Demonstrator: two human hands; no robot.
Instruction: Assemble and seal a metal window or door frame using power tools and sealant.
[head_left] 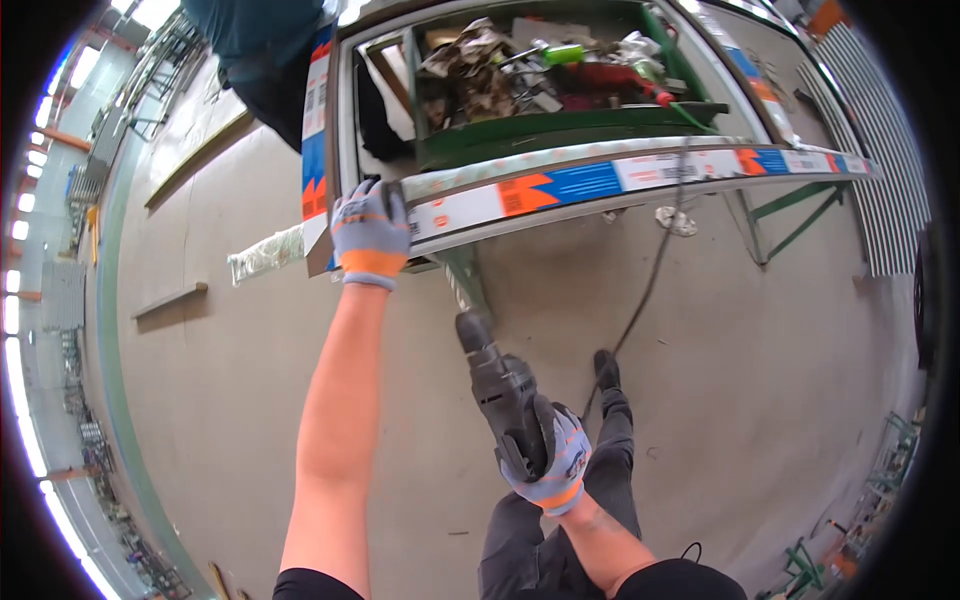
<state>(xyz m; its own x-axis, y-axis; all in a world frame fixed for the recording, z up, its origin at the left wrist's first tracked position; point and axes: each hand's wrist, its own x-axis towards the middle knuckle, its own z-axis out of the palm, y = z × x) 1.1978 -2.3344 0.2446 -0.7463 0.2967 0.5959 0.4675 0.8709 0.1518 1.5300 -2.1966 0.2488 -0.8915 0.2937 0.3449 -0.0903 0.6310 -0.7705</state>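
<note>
— Where is the power drill (500, 385) held?
— It is held in front of the body, below the near side of the long frame (640, 171), with its nose pointed up toward it. Whether the frame is touched by the bit (462, 295) cannot be told.
— How is the drill gripped?
— Its rear part is wrapped by the gloved right hand (553, 455), the fingers being curled firmly round it.
— And where is the left hand (370, 235) placed?
— It is laid, also gloved, on the frame's near left corner, with the fingers over the upper edge. Whether the frame is pinched from below by the thumb cannot be told; that side is hidden.
— How is the frame covered?
— Its faces are lined with printed tape (580, 183) in white, blue and orange.
— What is seen inside its outline?
— A green tray (560, 138), heaped with crumpled brown paper (482, 75) and mixed small items.
— And farther out?
— A dark cable (655, 262) is hung across the near side; its lower end is lost near the legs. At the far left corner, another person (262, 40) is seen in part. To the right, ribbed metal sheets (870, 130) are seen.
</note>
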